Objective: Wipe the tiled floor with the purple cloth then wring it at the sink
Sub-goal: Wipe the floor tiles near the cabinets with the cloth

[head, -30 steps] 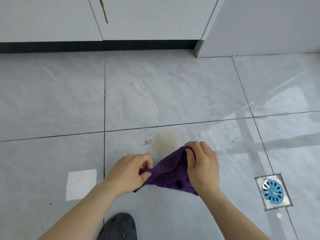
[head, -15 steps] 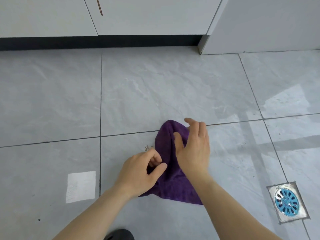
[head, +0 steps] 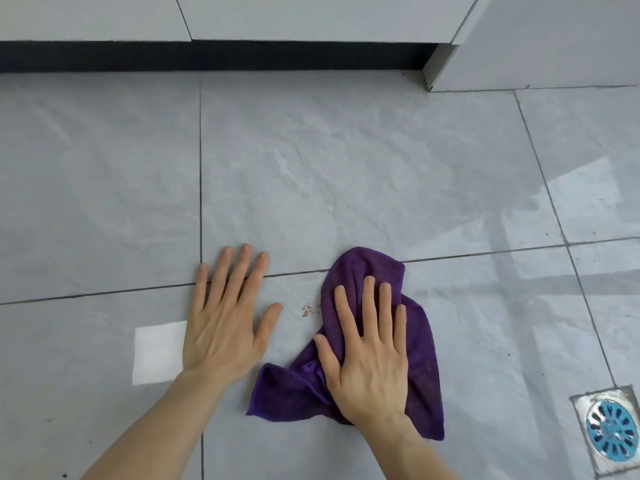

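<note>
The purple cloth lies crumpled on the grey tiled floor, across a grout line. My right hand rests flat on top of it, palm down with fingers spread, pressing rather than gripping. My left hand lies flat on the bare tile to the left of the cloth, fingers apart, holding nothing. A few small brown specks sit on the tile between my hands, just left of the cloth's edge. No sink is in view.
A square metal floor drain with a blue grate sits at the lower right. White cabinets with a black kickboard run along the far side. A bright patch of light falls on the tile by my left wrist.
Both hands let go of the cloth's edges. The cloth dropped onto the beige spot, my right hand flattened on top of it, and my left hand moved left onto the bare tile.
</note>
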`<control>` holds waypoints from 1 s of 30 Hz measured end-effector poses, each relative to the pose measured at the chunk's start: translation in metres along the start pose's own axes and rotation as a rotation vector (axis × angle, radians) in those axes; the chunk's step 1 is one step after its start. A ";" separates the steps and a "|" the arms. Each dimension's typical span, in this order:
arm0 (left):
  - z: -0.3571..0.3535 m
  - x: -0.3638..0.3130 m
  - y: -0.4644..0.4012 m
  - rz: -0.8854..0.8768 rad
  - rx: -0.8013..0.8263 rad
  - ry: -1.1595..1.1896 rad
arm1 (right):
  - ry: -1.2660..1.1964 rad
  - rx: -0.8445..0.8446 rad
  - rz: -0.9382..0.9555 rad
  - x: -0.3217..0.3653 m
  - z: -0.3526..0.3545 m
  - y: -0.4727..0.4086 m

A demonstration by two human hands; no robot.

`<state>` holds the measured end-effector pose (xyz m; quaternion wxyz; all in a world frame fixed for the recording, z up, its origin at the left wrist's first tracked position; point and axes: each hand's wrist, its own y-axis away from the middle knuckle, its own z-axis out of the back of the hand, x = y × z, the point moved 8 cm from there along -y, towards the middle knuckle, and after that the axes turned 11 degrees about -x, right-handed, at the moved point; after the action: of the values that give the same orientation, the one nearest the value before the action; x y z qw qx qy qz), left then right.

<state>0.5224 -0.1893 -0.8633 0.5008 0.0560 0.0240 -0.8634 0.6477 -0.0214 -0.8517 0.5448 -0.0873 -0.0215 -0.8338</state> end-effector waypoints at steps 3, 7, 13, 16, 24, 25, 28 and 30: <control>-0.001 0.002 0.001 0.000 -0.007 -0.011 | 0.036 -0.019 -0.030 -0.002 -0.001 -0.013; -0.002 0.002 -0.001 -0.001 0.016 -0.009 | -0.012 -0.097 -0.060 -0.015 0.002 -0.058; -0.001 0.003 -0.002 0.001 0.017 0.006 | -0.230 -0.129 -0.001 -0.028 0.003 -0.095; 0.000 0.003 -0.002 -0.005 0.011 0.011 | -0.408 -0.142 -0.081 -0.036 0.005 -0.099; 0.002 0.004 -0.001 0.000 -0.012 0.045 | -0.782 -0.100 -0.185 0.015 0.027 -0.067; 0.002 0.004 -0.001 0.001 -0.015 0.053 | -0.696 -0.055 -0.077 0.032 0.024 -0.052; 0.001 0.003 -0.002 -0.013 -0.021 0.042 | -0.302 0.056 0.206 0.063 0.005 -0.008; 0.001 0.004 -0.003 -0.017 -0.024 0.031 | -0.190 0.084 0.223 0.063 -0.004 0.000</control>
<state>0.5182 -0.1910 -0.8629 0.4935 0.0629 0.0426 -0.8664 0.6223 -0.0786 -0.8447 0.6325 -0.1448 -0.0981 -0.7545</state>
